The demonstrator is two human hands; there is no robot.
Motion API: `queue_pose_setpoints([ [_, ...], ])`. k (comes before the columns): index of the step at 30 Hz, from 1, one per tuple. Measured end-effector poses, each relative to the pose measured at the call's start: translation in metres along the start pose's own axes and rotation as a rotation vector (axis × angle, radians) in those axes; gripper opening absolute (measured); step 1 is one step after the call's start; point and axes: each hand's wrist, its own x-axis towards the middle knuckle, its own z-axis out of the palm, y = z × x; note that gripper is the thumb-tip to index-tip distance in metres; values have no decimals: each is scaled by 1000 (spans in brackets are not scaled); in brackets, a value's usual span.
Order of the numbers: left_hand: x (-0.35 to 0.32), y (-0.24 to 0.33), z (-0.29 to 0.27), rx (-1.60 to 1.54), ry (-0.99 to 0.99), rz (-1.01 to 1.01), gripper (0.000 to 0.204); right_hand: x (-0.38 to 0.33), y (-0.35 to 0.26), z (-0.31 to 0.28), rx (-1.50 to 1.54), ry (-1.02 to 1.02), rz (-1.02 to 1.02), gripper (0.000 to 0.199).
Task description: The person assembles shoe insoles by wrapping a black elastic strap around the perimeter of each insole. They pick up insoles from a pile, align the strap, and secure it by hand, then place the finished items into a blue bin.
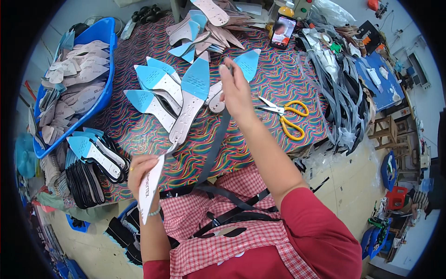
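My left hand grips a pale insole by its edge, near the table's front edge. A dark bit shows at that insole's upper end. My right hand is raised over the middle of the table, fingers pinched together with a dark tip between them. From beneath it a black strip runs down to my lap. Between my hands lies a large insole with a blue dotted forepart. More blue-and-white insoles fan out to its left, and another blue-tipped insole lies partly hidden behind my right hand.
Yellow-handled scissors lie part-open right of my forearm. A blue basket of insoles stands at left, beside black-edged stacks. A phone stands at the back. Dark strips hang over the right edge. Loose insoles are heaped far back.
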Motion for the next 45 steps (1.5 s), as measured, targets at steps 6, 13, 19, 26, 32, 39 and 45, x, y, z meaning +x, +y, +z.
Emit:
queue_pose_setpoints([
  [6, 2, -19, 1, -783, 406, -561, 35, -49, 38, 63, -105, -590, 122, 29],
  [13, 31, 35, -70, -721, 205, -664, 52, -54, -14, 27, 255, -734, 359, 36],
  [19, -15, 44, 14, -618, 43, -965, 28, -122, -67, -5, 615, -783, 668, 24],
  [26, 0, 70, 37, -677, 89, -1026, 21, -131, -73, -31, 422, -558, 596, 10],
  [32, -10, 72, 39, -750, 179, -923, 18, -146, -58, -10, 584, -517, 685, 14],
  [39, -17, 64, 35, -718, 151, -863, 19, -150, -54, 1, 387, -440, 489, 14],
  [45, -9, 66, 31, -501, -61, -665, 22, -144, -70, -7, -217, -571, -264, 14],
])
